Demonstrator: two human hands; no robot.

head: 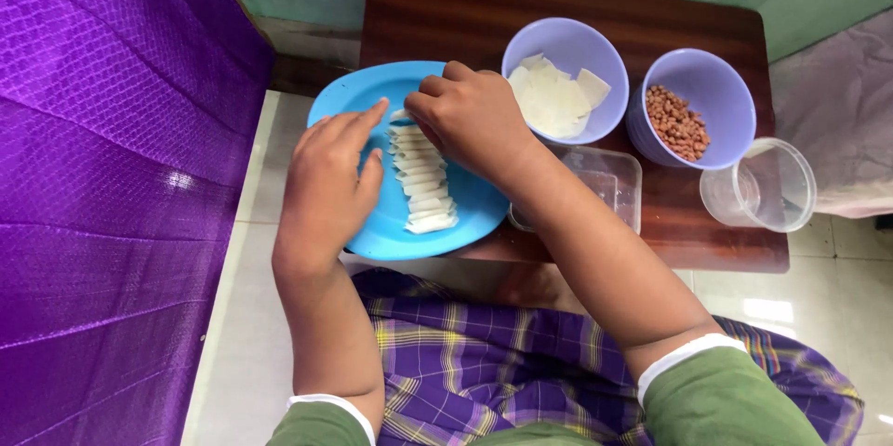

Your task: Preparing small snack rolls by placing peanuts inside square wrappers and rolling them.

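A round blue plate (353,97) sits on a dark wooden stool (465,9). Down its middle runs a row of several small white folded pieces (423,187). My left hand (326,181) rests on the plate's left side, its index finger stretched toward the top of the row. My right hand (470,116) hovers over the row's far end, thumb and fingers pinched on the topmost white piece. To the right stands a lilac bowl (565,41) holding flat white squares.
A second lilac bowl (721,93) holds brown peanuts. A clear rectangular tub (609,181) and a clear round cup (767,187) stand near the stool's front right. Purple cloth (102,186) hangs at left. My checked purple lap (484,358) lies below.
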